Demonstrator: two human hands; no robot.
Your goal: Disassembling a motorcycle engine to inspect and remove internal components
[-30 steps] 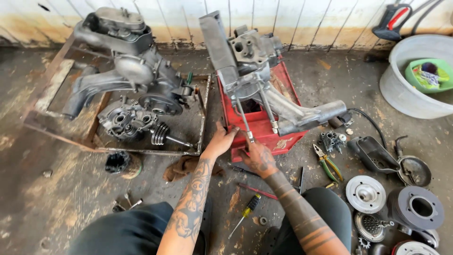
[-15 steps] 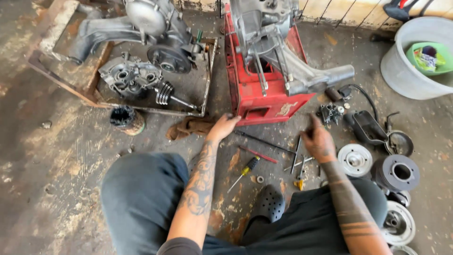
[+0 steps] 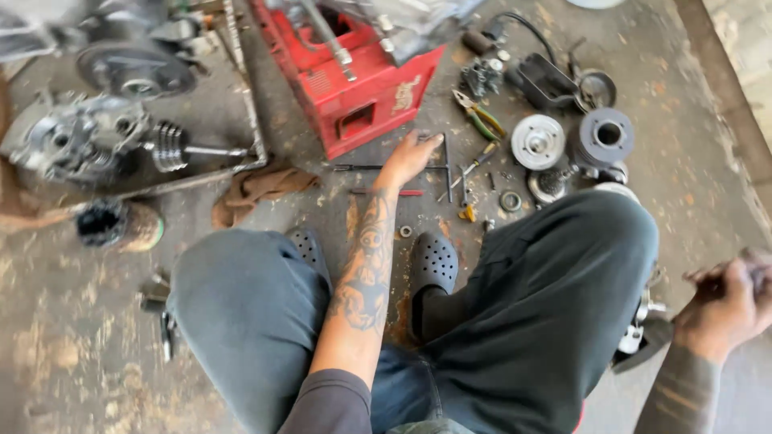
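Note:
My left hand (image 3: 410, 158) reaches forward between my knees and rests, fingers spread, on the concrete floor over a long metal T-handle wrench (image 3: 446, 166), just in front of the red plastic crate (image 3: 366, 96). A red-handled screwdriver (image 3: 386, 193) lies beside my wrist. My right hand (image 3: 728, 301) is pulled back to the far right, blurred, fingers curled, away from the tools; I cannot tell whether it holds anything. An engine part (image 3: 386, 20) sits in the crate.
An engine casing with a splined shaft (image 3: 88, 145) lies on a metal tray at left. A brown rag (image 3: 257, 189) lies nearby. Green-handled pliers (image 3: 478, 116), round clutch parts (image 3: 537, 142), a dark pulley (image 3: 605, 135) and small washers lie at right. My knees fill the foreground.
The view has tipped down and swung right. My left hand slid from the crate's front to the T-handle wrench. My right hand left the tools and swung back to the right.

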